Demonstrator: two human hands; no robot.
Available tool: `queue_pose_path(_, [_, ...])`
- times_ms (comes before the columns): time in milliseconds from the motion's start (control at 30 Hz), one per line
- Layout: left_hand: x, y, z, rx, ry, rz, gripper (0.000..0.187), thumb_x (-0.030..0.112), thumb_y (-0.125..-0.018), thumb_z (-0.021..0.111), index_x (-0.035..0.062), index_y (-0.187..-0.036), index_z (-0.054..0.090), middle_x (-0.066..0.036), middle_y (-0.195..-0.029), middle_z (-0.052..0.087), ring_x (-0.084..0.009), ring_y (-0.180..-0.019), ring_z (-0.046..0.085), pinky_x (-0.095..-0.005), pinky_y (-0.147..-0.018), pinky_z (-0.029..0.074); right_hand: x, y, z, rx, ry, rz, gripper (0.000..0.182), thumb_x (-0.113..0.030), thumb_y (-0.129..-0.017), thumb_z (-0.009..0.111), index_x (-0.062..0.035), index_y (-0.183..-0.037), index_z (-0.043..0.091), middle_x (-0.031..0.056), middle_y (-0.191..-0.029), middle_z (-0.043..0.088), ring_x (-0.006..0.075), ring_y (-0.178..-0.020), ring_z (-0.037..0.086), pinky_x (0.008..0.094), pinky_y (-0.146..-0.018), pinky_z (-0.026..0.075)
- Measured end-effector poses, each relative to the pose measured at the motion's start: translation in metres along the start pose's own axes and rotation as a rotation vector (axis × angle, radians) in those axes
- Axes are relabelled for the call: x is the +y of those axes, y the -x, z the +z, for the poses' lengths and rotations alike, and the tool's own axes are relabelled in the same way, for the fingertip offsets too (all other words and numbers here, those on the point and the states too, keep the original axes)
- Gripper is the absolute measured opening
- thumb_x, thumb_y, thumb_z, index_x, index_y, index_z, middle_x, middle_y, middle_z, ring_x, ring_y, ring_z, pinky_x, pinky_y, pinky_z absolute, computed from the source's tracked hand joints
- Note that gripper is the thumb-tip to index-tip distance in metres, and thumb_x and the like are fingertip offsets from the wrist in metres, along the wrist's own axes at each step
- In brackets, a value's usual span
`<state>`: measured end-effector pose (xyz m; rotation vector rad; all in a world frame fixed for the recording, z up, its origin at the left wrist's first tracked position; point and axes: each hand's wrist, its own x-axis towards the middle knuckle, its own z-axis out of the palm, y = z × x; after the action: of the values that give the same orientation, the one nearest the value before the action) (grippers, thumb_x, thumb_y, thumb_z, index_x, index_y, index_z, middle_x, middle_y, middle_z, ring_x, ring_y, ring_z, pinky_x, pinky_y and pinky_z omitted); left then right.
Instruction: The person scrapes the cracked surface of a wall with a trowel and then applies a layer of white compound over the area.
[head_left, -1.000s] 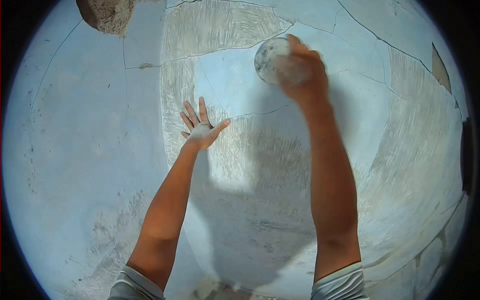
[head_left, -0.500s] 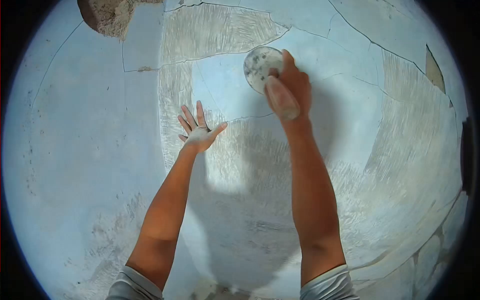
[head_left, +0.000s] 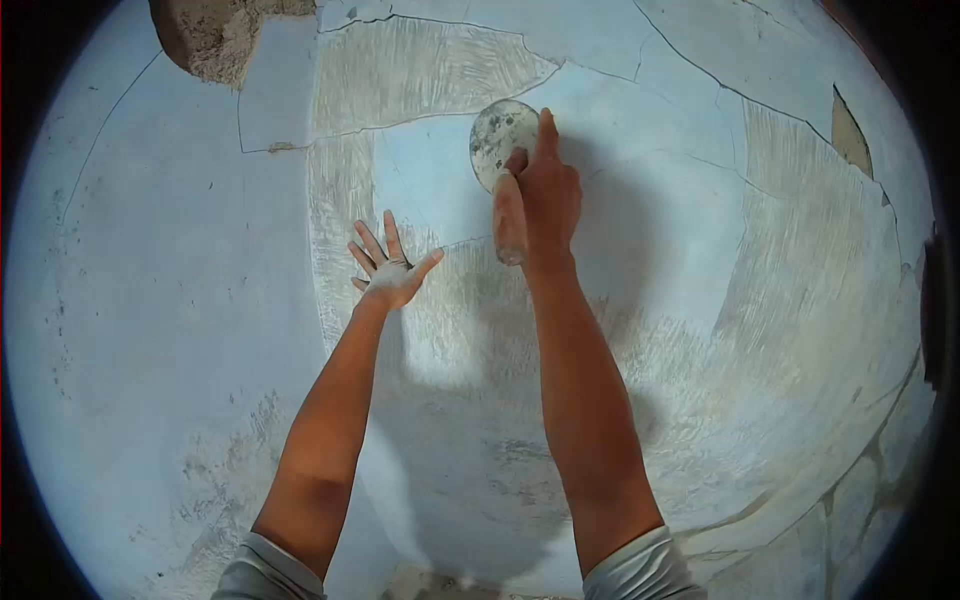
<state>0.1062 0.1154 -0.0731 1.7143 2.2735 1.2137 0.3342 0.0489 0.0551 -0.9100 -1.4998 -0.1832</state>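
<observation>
My right hand (head_left: 548, 195) is closed round the wooden handle of a trowel (head_left: 495, 140), its index finger stretched along the blade's side. The trowel's blade is rounded, pale and speckled with dark spots, and overlaps the light blue wall (head_left: 625, 240) just below a long crack. The handle points downward, partly covered by my thumb. Lower and to the left, my left hand (head_left: 392, 280) is spread with its fingers apart against the wall, beside a strip of combed grey scratches. Whitish dust coats the back of that hand.
A hole with rough brown edges (head_left: 215, 45) breaks the wall at the upper left. Long cracks run across the top, and a narrow gap (head_left: 850, 135) shows at the upper right. Scraped grey patches (head_left: 420, 70) surround the blue area. A dark object (head_left: 932, 310) stands at the right edge.
My right hand has moved left and its trowel handle has swung from slanting down-right to nearly straight down. The view has shifted slightly; my left hand stays spread at the same spot.
</observation>
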Motion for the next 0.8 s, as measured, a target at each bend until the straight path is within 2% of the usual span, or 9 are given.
queue_pose_path(133, [0.000,-0.002,-0.005,-0.015,-0.011,-0.014,0.135,0.097,-0.081,0.052,0.0351,-0.159,-0.039,-0.019,-0.163,-0.050,-0.0473,-0.152,-0.039,-0.0831,-0.116,-0.003,0.018,-0.003,0.009,0.234,-0.031,-0.252,0.051,-0.006,-0.087,0.062,0.0001,-0.137,0.067,0.0216,-0.087,0.075,0.0394,-0.082,0.075,0.0425,-0.077,0.059])
queue_pose_path(333, [-0.004,-0.002,-0.003,-0.028,-0.002,0.012,0.136,0.097,-0.082,0.051,0.0334,-0.159,-0.041,-0.019,-0.162,-0.051,-0.0496,-0.151,-0.040,-0.0844,-0.115,-0.002,0.018,-0.004,-0.003,-0.030,0.018,-0.093,0.044,-0.005,-0.083,0.063,-0.0026,-0.125,0.076,0.0171,-0.084,0.075,0.0362,-0.077,0.074,0.0383,-0.074,0.058])
queue_pose_path(433, [-0.002,-0.001,-0.002,-0.002,-0.007,-0.005,0.133,0.096,-0.082,0.051,0.0360,-0.160,-0.038,-0.018,-0.163,-0.050,-0.0464,-0.151,-0.041,-0.0833,-0.116,-0.003,0.024,-0.007,0.014,0.070,-0.158,-0.129,0.045,-0.006,-0.082,0.064,-0.0010,-0.126,0.075,0.0174,-0.083,0.074,0.0350,-0.075,0.073,0.0384,-0.074,0.058])
queue_pose_path(467, [0.000,-0.001,-0.001,0.005,-0.009,-0.020,0.133,0.096,-0.082,0.051,0.0358,-0.161,-0.037,-0.018,-0.163,-0.050,-0.0466,-0.151,-0.042,-0.0836,-0.116,-0.003,0.029,-0.010,0.028,0.219,-0.017,-0.283,0.045,-0.006,-0.082,0.061,0.0001,-0.125,0.075,0.0171,-0.085,0.075,0.0331,-0.074,0.073,0.0373,-0.074,0.059])
queue_pose_path(567, [-0.004,0.000,-0.003,-0.002,0.022,0.014,0.132,0.096,-0.082,0.051,0.0358,-0.161,-0.037,-0.018,-0.163,-0.050,-0.0471,-0.151,-0.042,-0.0837,-0.116,-0.004,0.036,-0.011,0.011,0.143,0.016,-0.312,0.046,-0.006,-0.083,0.061,0.0004,-0.126,0.075,0.0168,-0.087,0.076,0.0321,-0.075,0.073,0.0365,-0.076,0.058])
queue_pose_path(600, [-0.007,-0.001,-0.004,0.003,0.016,0.009,0.133,0.096,-0.082,0.051,0.0360,-0.160,-0.037,-0.018,-0.163,-0.050,-0.0471,-0.151,-0.042,-0.0837,-0.116,-0.004,0.023,-0.007,-0.010,0.012,0.003,-0.147,0.048,-0.005,-0.083,0.061,0.0002,-0.129,0.073,0.0169,-0.089,0.076,0.0316,-0.077,0.074,0.0363,-0.080,0.058])
queue_pose_path(700, [-0.006,-0.004,0.001,0.006,0.006,0.008,0.133,0.097,-0.081,0.051,0.0365,-0.160,-0.038,-0.017,-0.164,-0.049,-0.0470,-0.151,-0.042,-0.0837,-0.116,-0.005,0.025,-0.009,0.014,0.033,-0.181,-0.111,0.047,-0.005,-0.085,0.062,-0.0009,-0.130,0.073,0.0174,-0.090,0.076,0.0311,-0.081,0.075,0.0375,-0.081,0.058])
queue_pose_path(733, [-0.008,-0.004,0.002,0.022,0.011,0.026,0.134,0.098,-0.080,0.051,0.0368,-0.161,-0.037,-0.017,-0.163,-0.050,-0.0469,-0.151,-0.042,-0.0841,-0.115,-0.005,0.019,-0.005,0.014,0.066,-0.006,-0.183,0.046,-0.009,-0.088,0.064,-0.0023,-0.133,0.071,0.0144,-0.087,0.076,0.0319,-0.081,0.075,0.0409,-0.079,0.058])
queue_pose_path(800, [-0.008,-0.004,0.001,0.005,0.017,0.019,0.134,0.098,-0.080,0.051,0.0367,-0.161,-0.037,-0.017,-0.163,-0.050,-0.0465,-0.151,-0.043,-0.0841,-0.115,-0.005,0.011,-0.006,-0.004,-0.082,0.138,-0.064,0.044,-0.011,-0.092,0.065,-0.0038,-0.134,0.071,0.0138,-0.102,0.077,0.0306,-0.098,0.075,0.0424,-0.090,0.057])
